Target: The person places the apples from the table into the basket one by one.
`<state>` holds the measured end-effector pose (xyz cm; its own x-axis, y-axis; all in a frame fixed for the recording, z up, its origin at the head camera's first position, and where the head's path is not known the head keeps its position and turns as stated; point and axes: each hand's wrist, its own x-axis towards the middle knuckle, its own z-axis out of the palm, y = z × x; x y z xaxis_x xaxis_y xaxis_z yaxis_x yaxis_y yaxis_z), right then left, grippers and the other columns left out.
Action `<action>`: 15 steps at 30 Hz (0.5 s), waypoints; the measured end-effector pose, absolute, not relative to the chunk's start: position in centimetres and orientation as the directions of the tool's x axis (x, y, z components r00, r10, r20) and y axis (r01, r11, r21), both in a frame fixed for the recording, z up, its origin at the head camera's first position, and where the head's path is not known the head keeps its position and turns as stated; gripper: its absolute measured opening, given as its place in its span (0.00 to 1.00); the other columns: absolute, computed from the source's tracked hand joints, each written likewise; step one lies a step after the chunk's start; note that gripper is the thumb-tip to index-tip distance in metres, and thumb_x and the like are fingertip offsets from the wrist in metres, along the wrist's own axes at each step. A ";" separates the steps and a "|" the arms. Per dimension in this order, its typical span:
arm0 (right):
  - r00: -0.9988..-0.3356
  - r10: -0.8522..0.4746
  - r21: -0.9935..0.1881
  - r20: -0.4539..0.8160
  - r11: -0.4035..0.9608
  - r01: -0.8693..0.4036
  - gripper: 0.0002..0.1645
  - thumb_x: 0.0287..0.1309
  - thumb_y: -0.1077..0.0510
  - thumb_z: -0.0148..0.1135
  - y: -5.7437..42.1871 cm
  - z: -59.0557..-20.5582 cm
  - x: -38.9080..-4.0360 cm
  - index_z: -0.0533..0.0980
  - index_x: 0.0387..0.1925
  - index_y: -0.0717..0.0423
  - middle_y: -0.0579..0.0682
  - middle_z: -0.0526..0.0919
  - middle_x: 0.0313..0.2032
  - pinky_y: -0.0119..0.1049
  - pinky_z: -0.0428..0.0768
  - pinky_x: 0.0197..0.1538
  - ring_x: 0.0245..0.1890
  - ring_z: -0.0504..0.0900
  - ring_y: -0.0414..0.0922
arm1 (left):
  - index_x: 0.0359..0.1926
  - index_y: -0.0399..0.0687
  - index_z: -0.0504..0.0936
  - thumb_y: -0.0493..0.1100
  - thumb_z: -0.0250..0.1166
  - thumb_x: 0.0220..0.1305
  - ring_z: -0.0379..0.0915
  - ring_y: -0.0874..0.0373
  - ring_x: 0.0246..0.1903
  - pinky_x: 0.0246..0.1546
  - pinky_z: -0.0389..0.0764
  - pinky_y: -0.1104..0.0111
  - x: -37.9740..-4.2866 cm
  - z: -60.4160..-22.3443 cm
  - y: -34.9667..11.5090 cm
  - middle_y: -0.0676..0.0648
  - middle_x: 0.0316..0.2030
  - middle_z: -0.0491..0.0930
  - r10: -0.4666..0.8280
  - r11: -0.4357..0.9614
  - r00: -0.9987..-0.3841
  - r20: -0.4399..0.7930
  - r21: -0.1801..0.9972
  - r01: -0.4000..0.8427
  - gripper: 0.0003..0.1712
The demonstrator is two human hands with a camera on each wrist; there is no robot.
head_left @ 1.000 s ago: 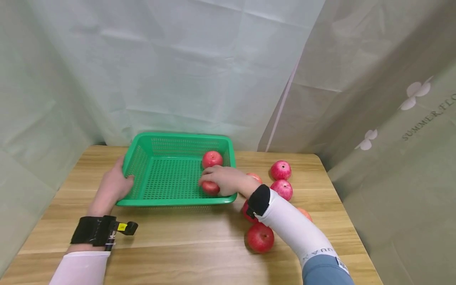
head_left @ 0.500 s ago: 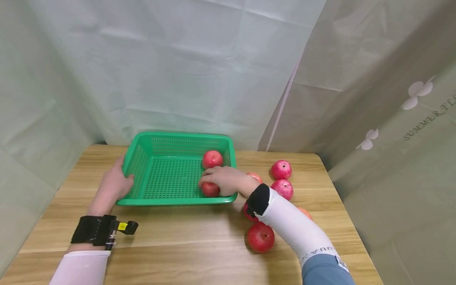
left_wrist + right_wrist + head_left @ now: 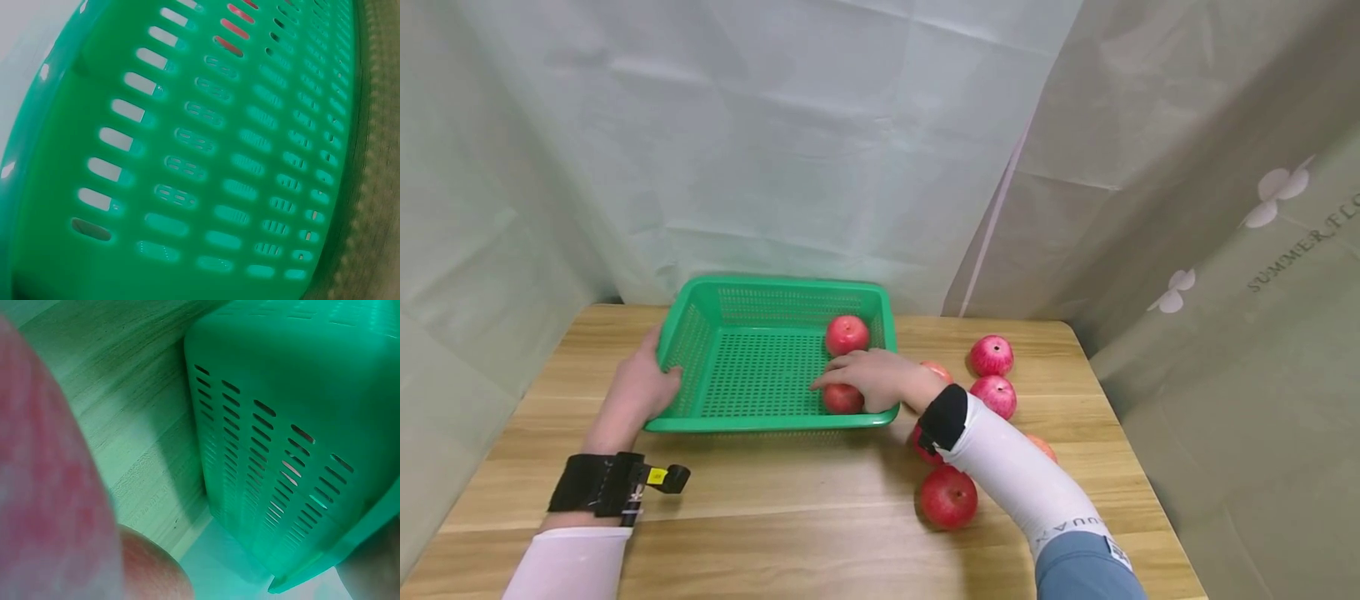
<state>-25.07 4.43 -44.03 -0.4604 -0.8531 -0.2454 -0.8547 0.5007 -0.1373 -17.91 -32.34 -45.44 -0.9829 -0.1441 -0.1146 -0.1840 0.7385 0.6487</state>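
Note:
A green plastic basket (image 3: 760, 424) stands on the table, and my left hand (image 3: 642, 385) holds its left rim, thumb inside. Two red apples lie inside at the right end: a rear apple (image 3: 847, 334) and a front apple (image 3: 842, 400). My right hand (image 3: 880, 379) reaches over the right rim onto the front apple; its visible finger stretches out past the apple's top. The thumb is hidden. The left wrist view shows the perforated basket wall (image 3: 44, 206) with red glimpsed through slots. In the right wrist view the basket's outer wall (image 3: 250, 350) fills the right side.
Several apples lie right of the basket, including a far apple (image 3: 992, 356), one beside it (image 3: 995, 397) and a near apple (image 3: 950, 498). My right forearm partly covers others. The wooden table (image 3: 760, 533) meets hanging grey sheets (image 3: 790, 167) behind and on both sides.
The right hand's fingers have straightened from their curl around the front apple, which stays in place. The left hand and basket have not visibly moved.

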 end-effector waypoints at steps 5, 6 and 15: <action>-0.452 -0.862 -0.181 -0.230 0.494 -0.850 0.49 0.57 0.64 0.71 4.8 -43.9 -25.2 0.71 0.77 0.28 0.41 0.71 0.76 0.44 0.76 0.64 0.77 0.63 0.47 | 0.84 0.30 0.36 0.37 0.51 0.77 0.71 0.27 0.48 0.42 0.77 0.43 -17.9 -45.3 -32.2 0.11 0.66 0.60 -0.135 0.743 -0.985 -0.104 0.647 -0.170 0.46; -0.448 -0.866 -0.206 -0.222 0.491 -0.847 0.51 0.56 0.65 0.71 4.9 -43.8 -25.2 0.70 0.78 0.30 0.41 0.70 0.76 0.44 0.76 0.64 0.78 0.62 0.48 | 0.84 0.30 0.36 0.37 0.51 0.77 0.72 0.27 0.47 0.40 0.77 0.43 -17.9 -45.3 -32.2 0.11 0.65 0.61 -0.134 0.743 -0.986 -0.102 0.647 -0.168 0.46; -0.469 -0.880 -0.432 -0.078 0.454 -0.779 0.41 0.67 0.56 0.70 8.5 -40.9 -25.3 0.68 0.79 0.46 0.49 0.67 0.78 0.49 0.66 0.75 0.79 0.60 0.50 | 0.83 0.29 0.37 0.36 0.52 0.78 0.73 0.28 0.45 0.37 0.77 0.46 -17.9 -45.5 -32.4 0.10 0.62 0.63 -0.126 0.754 -0.988 -0.094 0.638 -0.157 0.46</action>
<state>-25.25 8.45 -40.90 -0.4689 -0.8798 -0.0784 -0.7793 0.4539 -0.4321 -17.95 -32.41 -45.46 -0.9876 -0.1260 -0.0940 -0.1569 0.7541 0.6377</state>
